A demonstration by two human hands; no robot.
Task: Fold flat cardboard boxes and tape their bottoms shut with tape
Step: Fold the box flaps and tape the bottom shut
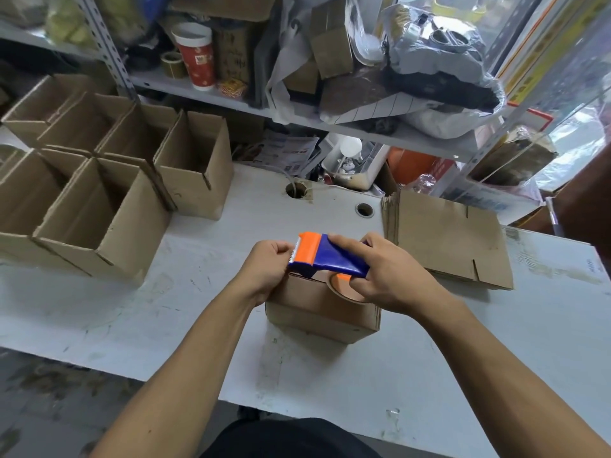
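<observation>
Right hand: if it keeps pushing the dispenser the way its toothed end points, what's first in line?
Likely the left hand, right at the toothed end of the tape dispenser that the right hand holds over the box. Depth unclear.

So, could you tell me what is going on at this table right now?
A person is taping a small cardboard box on the white table. The right hand grips a blue and orange tape dispenser on top of it, while the left hand holds the box's far edge. Folded boxes stand at left; flat ones lie at right.
</observation>
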